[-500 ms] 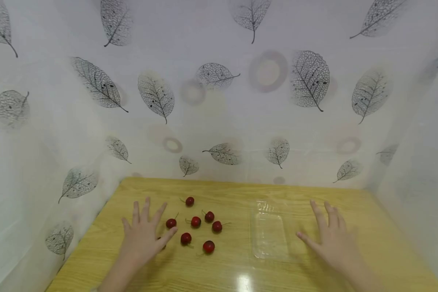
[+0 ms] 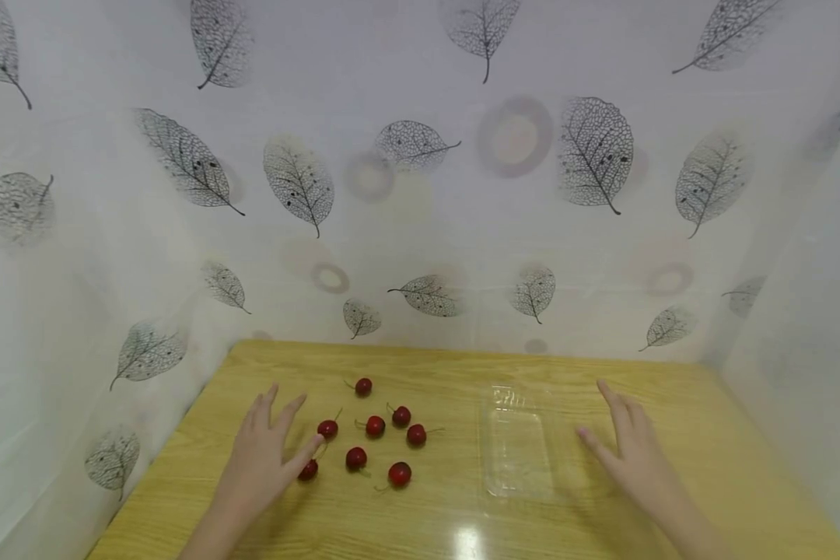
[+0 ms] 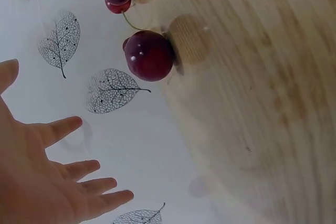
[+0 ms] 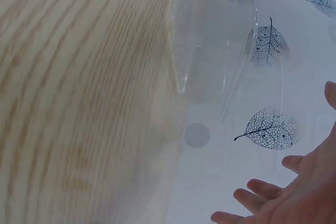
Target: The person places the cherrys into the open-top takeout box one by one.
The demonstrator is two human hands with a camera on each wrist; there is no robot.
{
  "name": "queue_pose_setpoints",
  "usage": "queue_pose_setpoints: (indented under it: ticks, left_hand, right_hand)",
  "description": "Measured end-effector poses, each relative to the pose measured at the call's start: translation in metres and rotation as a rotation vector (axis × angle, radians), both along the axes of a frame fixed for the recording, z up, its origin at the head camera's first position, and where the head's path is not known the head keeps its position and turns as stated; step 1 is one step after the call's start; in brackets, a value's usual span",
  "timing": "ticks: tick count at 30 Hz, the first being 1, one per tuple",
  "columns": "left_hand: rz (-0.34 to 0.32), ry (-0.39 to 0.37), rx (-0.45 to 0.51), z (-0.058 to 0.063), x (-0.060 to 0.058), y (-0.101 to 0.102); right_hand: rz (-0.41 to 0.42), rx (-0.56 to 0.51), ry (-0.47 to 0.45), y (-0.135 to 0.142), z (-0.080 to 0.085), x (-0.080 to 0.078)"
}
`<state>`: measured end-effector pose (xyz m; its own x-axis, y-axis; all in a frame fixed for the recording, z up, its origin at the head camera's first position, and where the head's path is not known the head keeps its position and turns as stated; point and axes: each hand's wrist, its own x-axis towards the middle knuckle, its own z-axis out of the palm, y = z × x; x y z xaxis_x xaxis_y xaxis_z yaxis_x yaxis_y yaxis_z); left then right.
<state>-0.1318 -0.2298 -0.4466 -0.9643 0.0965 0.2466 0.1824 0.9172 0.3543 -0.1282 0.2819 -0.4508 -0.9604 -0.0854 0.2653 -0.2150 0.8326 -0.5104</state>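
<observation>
Several dark red cherries with stems lie scattered left of the table's middle, one cherry point(image 2: 400, 474) nearest the front. My left hand point(image 2: 255, 459) is held just left of them with fingers spread and nothing in it; its thumb tip overlaps a cherry point(image 2: 309, 470) in the head view. In the left wrist view a large cherry point(image 3: 149, 56) appears beyond the spread fingers point(image 3: 63, 129). A clear plastic box point(image 2: 518, 451) sits right of the cherries. My right hand point(image 2: 637, 459), also holding nothing, is to the right of the box, its fingers extended. The right wrist view shows the box's wall point(image 4: 210, 40).
The yellow wood-grain table point(image 2: 420, 529) meets a pale cloth backdrop point(image 2: 420, 225) printed with grey leaves, which rises behind it and along both sides. A bright light reflection shows near the table's front.
My left hand has shifted slightly left and turned, uncovering more of the cherry by its thumb. My right hand has turned a little, its fingers closer together. Cherries and box have stayed put.
</observation>
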Motion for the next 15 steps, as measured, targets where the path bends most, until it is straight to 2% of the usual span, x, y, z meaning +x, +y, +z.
queue_pose_setpoints:
  ticks: [8,15]
  left_hand:
    - [0.018,-0.057,0.128,-0.006,0.003,-0.006]
    - [0.027,-0.148,0.241,-0.01,0.002,-0.01]
  right_hand:
    - [0.036,-0.194,-0.009,-0.003,-0.007,-0.001]
    - [0.033,-0.36,-0.105,-0.004,-0.013,-0.002]
